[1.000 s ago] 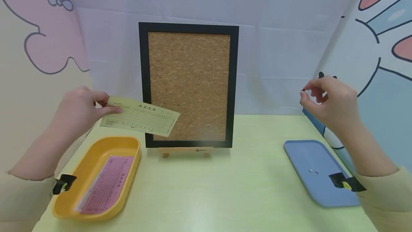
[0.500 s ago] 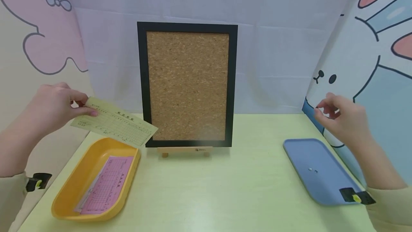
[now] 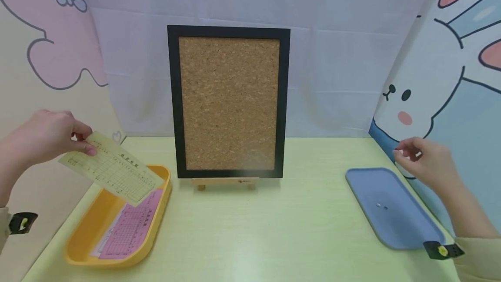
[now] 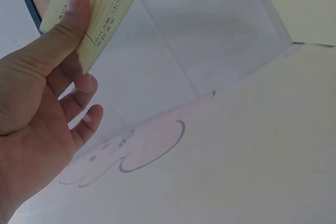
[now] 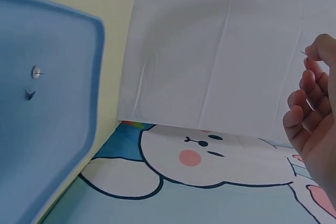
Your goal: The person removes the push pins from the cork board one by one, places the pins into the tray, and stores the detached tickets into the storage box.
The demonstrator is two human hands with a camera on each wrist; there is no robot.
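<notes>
My left hand [image 3: 48,138] pinches a yellow printed receipt slip [image 3: 117,171] by its left end. The slip slants down to the right above the yellow tray [image 3: 158,238]. Pink slips [image 3: 129,234] lie in that tray, with a whitish sheet partly under them. Up in the air over the right side, my right hand [image 3: 430,160] pinches a thumbtack [image 5: 303,53] whose thin point sticks out past the fingertips; its head is hidden. Two more thumbtacks [image 5: 36,72] lie on the blue tray [image 3: 407,229]. Between the hands, a black-framed cork board [image 3: 231,103] stands upright.
A small wooden easel foot [image 3: 225,181] supports the board on the pale green table [image 3: 242,229]. Behind it hangs a white cloth [image 3: 332,55]. Panels with cartoon animals close in both sides, the rabbit panel [image 3: 465,112] near my right arm.
My left hand has moved left and down with the slip, which no longer overlaps the board and now tilts more steeply. My right hand has moved down and right, still pinching.
</notes>
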